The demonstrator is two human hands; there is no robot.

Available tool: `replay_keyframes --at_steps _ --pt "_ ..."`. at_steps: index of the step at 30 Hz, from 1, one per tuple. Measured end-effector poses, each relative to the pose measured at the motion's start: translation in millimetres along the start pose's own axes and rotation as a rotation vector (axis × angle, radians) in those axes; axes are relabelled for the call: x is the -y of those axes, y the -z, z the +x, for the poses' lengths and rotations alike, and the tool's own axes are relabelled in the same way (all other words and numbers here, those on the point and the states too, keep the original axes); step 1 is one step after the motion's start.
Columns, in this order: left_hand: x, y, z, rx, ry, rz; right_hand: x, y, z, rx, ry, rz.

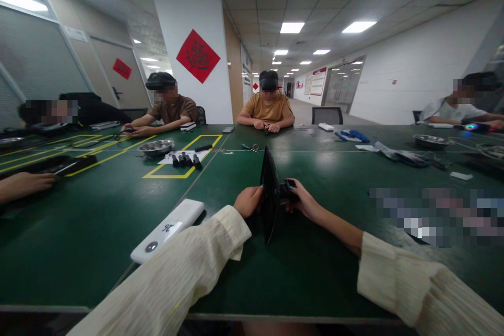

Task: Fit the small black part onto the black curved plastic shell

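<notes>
A thin black panel with a curved edge stands upright above the table in front of me, seen nearly edge-on; its exact kind does not show. On its right side a short black mount sticks out. My left hand is closed at the panel's left face, its fingertips partly hidden. My right hand is wrapped around the mount's outer end, thumb on top and fingers curled beneath. Beside my left forearm lies a white power bank marked with a number.
The green table carries several black cylindrical parts, a metal bowl, pliers and a second bowl. Co-workers sit across and at the sides; a person's hand reaches in from the left. Plastic bags lie right.
</notes>
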State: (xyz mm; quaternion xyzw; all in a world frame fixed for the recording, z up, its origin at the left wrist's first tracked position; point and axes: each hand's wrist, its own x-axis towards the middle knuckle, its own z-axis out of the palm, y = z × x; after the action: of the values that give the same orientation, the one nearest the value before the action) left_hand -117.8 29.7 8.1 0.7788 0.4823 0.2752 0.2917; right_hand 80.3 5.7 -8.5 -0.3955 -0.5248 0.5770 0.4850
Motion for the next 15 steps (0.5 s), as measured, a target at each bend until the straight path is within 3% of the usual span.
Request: replay_keyframes --at_steps 15 --pt "-1.4 1.5 -1.1 0.026 0.005 -0.028 4.3 -2.4 -2.9 -0.010 -0.016 0.012"
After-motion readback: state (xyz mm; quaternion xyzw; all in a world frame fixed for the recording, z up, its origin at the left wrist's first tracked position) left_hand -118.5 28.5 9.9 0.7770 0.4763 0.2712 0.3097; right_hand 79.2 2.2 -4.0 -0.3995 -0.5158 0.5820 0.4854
